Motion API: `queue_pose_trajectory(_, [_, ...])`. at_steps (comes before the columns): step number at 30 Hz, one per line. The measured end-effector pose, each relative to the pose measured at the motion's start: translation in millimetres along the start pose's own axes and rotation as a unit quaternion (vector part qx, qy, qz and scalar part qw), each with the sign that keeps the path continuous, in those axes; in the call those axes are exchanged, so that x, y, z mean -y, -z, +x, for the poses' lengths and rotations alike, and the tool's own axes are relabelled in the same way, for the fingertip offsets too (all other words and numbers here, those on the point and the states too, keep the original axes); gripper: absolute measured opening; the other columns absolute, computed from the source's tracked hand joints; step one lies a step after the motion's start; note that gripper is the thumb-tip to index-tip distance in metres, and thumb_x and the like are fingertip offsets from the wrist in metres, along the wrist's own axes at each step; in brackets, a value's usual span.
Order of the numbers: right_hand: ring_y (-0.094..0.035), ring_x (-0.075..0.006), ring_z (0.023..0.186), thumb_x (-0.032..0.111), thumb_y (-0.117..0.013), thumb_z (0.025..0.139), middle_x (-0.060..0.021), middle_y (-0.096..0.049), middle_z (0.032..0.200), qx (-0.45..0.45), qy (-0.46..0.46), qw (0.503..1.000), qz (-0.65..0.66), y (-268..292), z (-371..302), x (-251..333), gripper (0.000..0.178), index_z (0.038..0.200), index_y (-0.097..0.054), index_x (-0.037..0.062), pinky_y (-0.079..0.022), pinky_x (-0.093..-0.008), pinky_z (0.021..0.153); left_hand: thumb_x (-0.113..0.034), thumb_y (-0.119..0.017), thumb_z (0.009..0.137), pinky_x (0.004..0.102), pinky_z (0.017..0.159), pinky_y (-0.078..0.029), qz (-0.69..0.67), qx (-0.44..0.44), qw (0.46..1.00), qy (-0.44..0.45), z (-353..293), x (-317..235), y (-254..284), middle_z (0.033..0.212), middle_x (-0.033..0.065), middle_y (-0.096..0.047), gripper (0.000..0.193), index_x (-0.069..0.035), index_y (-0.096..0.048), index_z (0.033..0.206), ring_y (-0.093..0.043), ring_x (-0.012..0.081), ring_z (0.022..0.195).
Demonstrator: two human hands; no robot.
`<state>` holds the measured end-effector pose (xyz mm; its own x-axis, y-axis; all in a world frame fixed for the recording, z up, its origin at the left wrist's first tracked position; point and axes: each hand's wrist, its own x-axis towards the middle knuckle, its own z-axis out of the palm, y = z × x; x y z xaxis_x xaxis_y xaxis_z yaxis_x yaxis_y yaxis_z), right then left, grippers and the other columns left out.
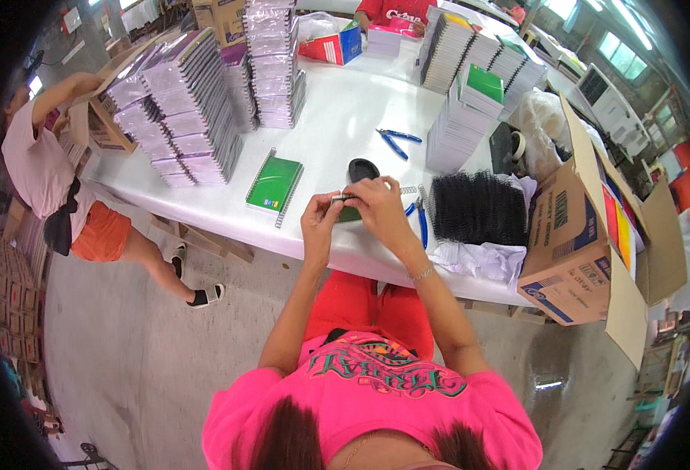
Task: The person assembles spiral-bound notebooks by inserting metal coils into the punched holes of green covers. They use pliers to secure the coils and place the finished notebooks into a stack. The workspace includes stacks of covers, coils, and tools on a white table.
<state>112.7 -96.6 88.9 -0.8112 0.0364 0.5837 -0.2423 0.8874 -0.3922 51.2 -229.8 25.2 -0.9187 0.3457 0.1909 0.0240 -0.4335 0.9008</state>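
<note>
Left hand: the left hand (320, 225) gripped the near end of a small green spiral-bound notebook (348, 210) over the table edge.
Right hand: the right hand (382, 202) pinched the notebook's wire binding from above.
Table: a white table (345, 117) carried a blue-handled plier (397, 141), a flat green notebook with wire spiral (274, 182) and a black heap of wire coils (476, 207).
Surroundings: an open cardboard box (576, 235) stood at the right; another person (55, 180) stood at the left.

a notebook-binding workshop is being shown: stacks of spiral notebooks (196, 102) are being piled on a long white bench (337, 125), beside black binding coils (478, 207), pliers (396, 141) and cardboard cartons (580, 243).
</note>
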Motion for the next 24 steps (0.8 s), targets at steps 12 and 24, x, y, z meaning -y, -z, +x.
queue_pose_trajectory(12, [-0.057,-0.0326,0.097,0.008,-0.060,0.091,-0.0132,-0.062,0.099,-0.010,-0.095,0.990,0.105,55.0,-66.2,63.2,0.018,0.109,-0.062,0.0038,-0.039,-0.0405,0.090,0.001,-0.066,0.092,0.0269,0.092,-0.048,0.024,0.106,0.991,0.076,-73.6,-58.8,-12.6,0.107,0.0087,-0.067,0.012,0.002,-0.061,0.103,-0.060,0.0111,0.100])
queue_pose_trajectory(24, [-0.055,-0.0342,0.095,0.007,-0.052,0.095,-0.0137,-0.060,0.098,0.016,-0.115,0.983,0.143,47.4,-100.4,51.5,0.018,0.110,-0.061,0.0048,-0.039,-0.0435,0.090,0.001,-0.066,0.092,0.0243,0.085,-0.049,-0.019,0.105,0.989,0.101,-95.7,-44.5,-24.5,0.100,0.0048,-0.066,0.011,0.000,-0.060,0.101,-0.060,0.0085,0.093])
